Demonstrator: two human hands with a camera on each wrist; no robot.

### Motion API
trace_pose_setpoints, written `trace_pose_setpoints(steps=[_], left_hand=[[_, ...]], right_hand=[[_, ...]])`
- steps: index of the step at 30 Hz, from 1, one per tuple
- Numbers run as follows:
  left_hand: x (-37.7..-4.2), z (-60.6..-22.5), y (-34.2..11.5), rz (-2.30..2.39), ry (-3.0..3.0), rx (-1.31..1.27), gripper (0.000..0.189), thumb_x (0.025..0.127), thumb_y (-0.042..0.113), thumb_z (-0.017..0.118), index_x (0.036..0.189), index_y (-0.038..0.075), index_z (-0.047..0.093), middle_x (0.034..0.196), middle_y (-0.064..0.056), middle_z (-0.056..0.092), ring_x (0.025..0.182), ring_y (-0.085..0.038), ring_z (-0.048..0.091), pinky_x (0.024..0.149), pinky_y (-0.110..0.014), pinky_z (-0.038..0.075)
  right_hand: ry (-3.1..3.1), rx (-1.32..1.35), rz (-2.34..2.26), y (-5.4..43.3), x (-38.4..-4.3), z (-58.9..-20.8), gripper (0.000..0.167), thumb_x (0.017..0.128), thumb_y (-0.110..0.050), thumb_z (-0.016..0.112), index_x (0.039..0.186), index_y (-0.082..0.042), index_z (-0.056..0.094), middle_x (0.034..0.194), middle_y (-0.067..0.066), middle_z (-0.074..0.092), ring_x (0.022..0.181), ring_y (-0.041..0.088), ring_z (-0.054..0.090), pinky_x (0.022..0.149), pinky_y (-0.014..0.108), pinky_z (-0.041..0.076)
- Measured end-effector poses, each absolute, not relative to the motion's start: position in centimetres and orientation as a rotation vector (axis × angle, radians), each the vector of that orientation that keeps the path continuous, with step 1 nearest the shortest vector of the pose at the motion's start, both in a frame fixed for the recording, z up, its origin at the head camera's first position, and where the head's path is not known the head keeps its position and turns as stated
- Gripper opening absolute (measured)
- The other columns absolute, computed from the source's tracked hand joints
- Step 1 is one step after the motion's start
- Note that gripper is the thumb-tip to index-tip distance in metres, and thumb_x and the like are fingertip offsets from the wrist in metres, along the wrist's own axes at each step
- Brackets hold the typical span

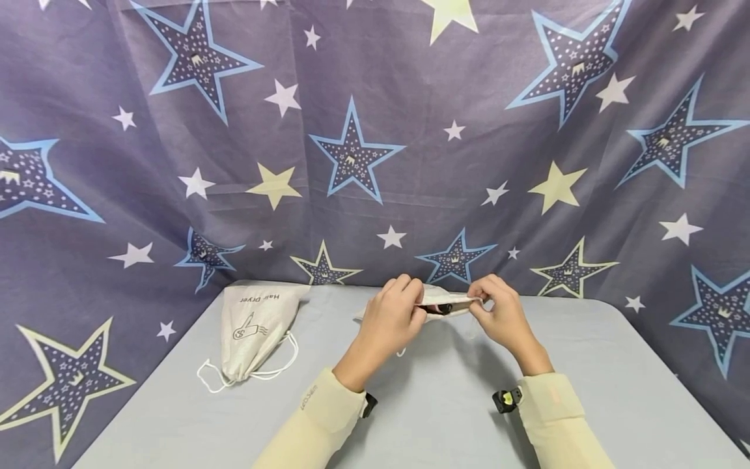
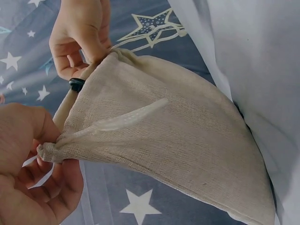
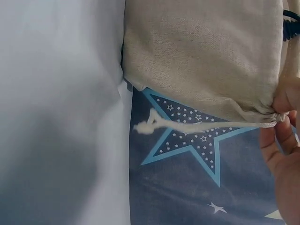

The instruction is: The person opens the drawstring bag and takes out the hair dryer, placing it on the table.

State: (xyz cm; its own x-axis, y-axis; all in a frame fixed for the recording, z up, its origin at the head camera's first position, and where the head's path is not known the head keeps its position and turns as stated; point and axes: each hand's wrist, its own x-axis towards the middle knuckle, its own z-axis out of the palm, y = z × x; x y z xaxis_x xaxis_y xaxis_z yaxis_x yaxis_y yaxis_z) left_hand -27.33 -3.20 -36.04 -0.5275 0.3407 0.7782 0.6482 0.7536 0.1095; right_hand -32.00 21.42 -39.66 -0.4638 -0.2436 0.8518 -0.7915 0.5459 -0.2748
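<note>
The cloth bag (image 2: 192, 136) is between your two hands, near the far edge of the table, to the right of a second bag. Its mouth is parted toward you, and in both wrist views its wider end runs down to the pale tabletop, where it seems to rest. Inside the mouth you can see a dark object (image 1: 443, 308); too little of it shows to say what it is. In your right wrist view, a black ribbed piece and a thin black loop stick out at the opening.

Your left hand (image 1: 391, 316) is clamped on one corner of the rim, thumb and fingers pinching the gathered cloth. Your right hand (image 1: 500, 316) pinches the opposite corner the same way, right by the knot of a white drawstring (image 3: 201, 126). That string trails away from your fingertips and ends in a frayed tuft. Another pale cord, blurred, crosses the bag's side in your left wrist view.

Well off to your left lies the second bag (image 1: 266, 312), printed "Hair Dryer" above a line drawing of one, the print upside down from where you look. Its white cord (image 1: 295, 352) loops out onto the table (image 1: 433, 417). You wear cream sleeves (image 1: 559, 417), with a small dark device (image 1: 505, 400) at each wrist. Behind everything hangs a grey-purple curtain (image 1: 404, 78) covered in stars.
</note>
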Motion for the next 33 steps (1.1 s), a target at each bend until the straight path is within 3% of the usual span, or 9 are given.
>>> trace_pose_setpoints(steps=[13,29,33], left_hand=[[-26.6,-35.1,-3.5,-0.397,-2.439,-0.732,0.026,0.074,0.005,0.067,0.081,0.021,0.048,0.078,0.007,0.045,0.068,-0.014,0.043,0.049,-0.03,0.035],[-26.2,-34.0,-4.5,-0.404,-2.536,-0.692,0.026,0.074,0.003,0.066,0.082,0.022,0.05,0.079,0.007,0.048,0.069,-0.015,0.047,0.05,-0.032,0.038],[-26.0,-33.9,-4.5,-0.383,-2.564,-0.706,0.027,0.075,0.002,0.067,0.082,0.022,0.049,0.078,0.007,0.047,0.068,-0.015,0.047,0.05,-0.033,0.038]], right_hand=[[-2.046,0.813,0.857,22.0,-31.8,-39.4,0.034,0.069,0.02,0.066,0.083,-0.011,0.062,0.078,0.001,0.052,0.073,0.014,0.05,0.066,0.015,0.041],[-2.085,0.783,0.77,23.3,-31.8,-39.3,0.033,0.066,0.017,0.071,0.082,-0.011,0.063,0.078,0.001,0.053,0.077,0.013,0.051,0.064,0.032,0.047],[-2.092,0.781,0.752,23.4,-31.7,-39.3,0.034,0.066,0.017,0.071,0.081,-0.012,0.062,0.078,0.0,0.052,0.077,0.013,0.051,0.065,0.03,0.046]])
